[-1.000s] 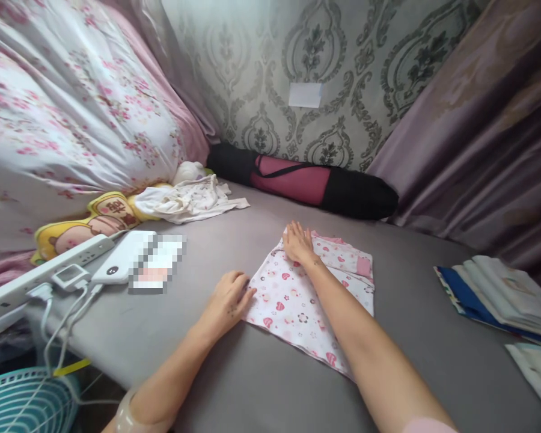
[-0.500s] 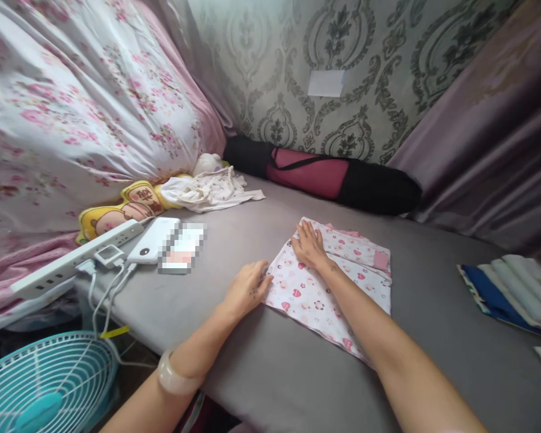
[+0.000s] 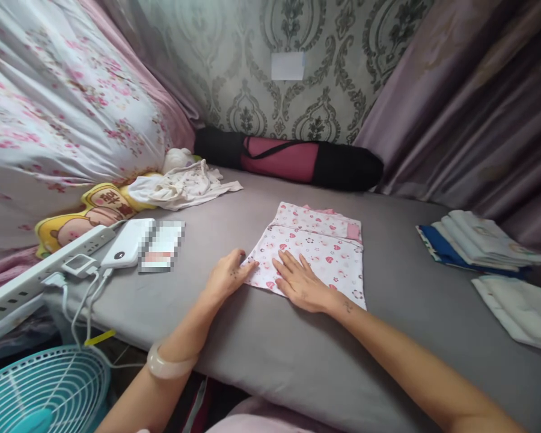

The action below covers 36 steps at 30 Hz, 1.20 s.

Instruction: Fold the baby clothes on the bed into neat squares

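Observation:
A white children's garment with pink hearts and flowers lies folded on the grey bed sheet. A sleeve with a pink cuff is laid across its far part, and a pink ruffled edge shows behind. My right hand rests palm down on the near part of the garment, fingers spread. At the garment's near left corner is my left hand, its thumb touching the cloth and apart from the forefinger; the other fingers are partly hidden. A pale bangle circles my left forearm.
Folded cloths are stacked at the right, with another folded cloth nearer. At left lie a power strip, a white power bank and a crumpled garment. A long black-and-red bag lies along the wall; a blue fan stands below.
My right hand has slid from the garment's far left edge toward its near part. My left hand stays at the corner. The view has turned right, showing more cloths there.

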Tool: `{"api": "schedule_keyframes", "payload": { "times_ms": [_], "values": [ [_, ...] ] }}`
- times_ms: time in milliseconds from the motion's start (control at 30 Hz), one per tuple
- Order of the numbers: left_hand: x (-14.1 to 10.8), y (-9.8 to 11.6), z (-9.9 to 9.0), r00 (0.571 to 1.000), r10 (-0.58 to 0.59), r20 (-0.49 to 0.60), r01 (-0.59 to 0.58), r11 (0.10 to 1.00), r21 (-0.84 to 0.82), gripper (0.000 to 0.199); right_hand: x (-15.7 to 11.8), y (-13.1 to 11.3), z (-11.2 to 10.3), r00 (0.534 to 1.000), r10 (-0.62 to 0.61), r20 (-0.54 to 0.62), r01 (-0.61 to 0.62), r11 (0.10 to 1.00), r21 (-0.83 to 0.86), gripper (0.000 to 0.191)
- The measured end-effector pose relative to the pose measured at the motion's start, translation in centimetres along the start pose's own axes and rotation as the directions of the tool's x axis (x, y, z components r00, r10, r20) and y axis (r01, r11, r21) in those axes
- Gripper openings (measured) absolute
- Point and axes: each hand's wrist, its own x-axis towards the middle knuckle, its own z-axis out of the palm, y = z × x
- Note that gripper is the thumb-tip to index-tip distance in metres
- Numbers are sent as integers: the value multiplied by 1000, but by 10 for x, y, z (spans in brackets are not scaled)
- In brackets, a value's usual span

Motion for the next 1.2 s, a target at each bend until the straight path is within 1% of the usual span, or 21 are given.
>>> {"api": "schedule_keyframes", "payload": {
  "times_ms": [100, 200, 333, 500, 600, 700, 767, 833, 900, 1000, 1100, 1200],
  "values": [
    [1, 0, -2, 1000, 13, 10, -13, 999, -44, 42, -25, -2, 2, 1000, -26, -5, 26, 1000, -13, 61],
    [2, 0, -3, 999, 22, 44, -20, 998, -52, 44, -49, 1, 5, 999, -8, -37, 6, 999, -54, 59],
    [2, -1, -5, 997, 9, 71, -3, 996, -91, 43, -77, 12, 10, 992, 83, -100, -91, 992, -84, 60],
    [1, -2, -7, 995, -31, 91, 46, 985, -168, 41, -115, 25, 13, 963, 218, -157, -229, 972, -58, 61],
    [0, -4, -10, 994, -20, 105, 46, 969, -245, 49, -136, 32, 12, 948, 267, -173, -272, 962, -6, 61],
    [-1, -7, -14, 989, 36, 144, 9, 953, -301, 59, -155, 41, 12, 939, 278, -201, -272, 961, 58, 59],
    [-2, -9, -18, 980, 87, 179, -19, 936, -352, 62, -165, 47, 13, 932, 263, -250, -249, 965, 88, 54],
    [-4, -11, -22, 968, 141, 207, -49, 917, -397, 61, -174, 54, 15, 920, 234, -314, -216, 972, 91, 47],
    [-4, -13, -26, 953, 187, 238, -73, 905, -419, 54, -180, 58, 18, 903, 195, -383, -184, 981, 66, 41],
    [-4, -16, -30, 930, 226, 289, -86, 901, -426, 43, -184, 61, 23, 874, 116, -472, -138, 990, -11, 35],
    [-3, -19, -33, 904, 240, 353, -81, 909, -409, 42, -184, 63, 26, 854, 29, -520, -91, 991, -95, 33],
    [-3, -21, -37, 877, 268, 400, -115, 923, -366, 47, -181, 64, 25, 840, 4, -543, -86, 988, -125, 34]
  ]
}}
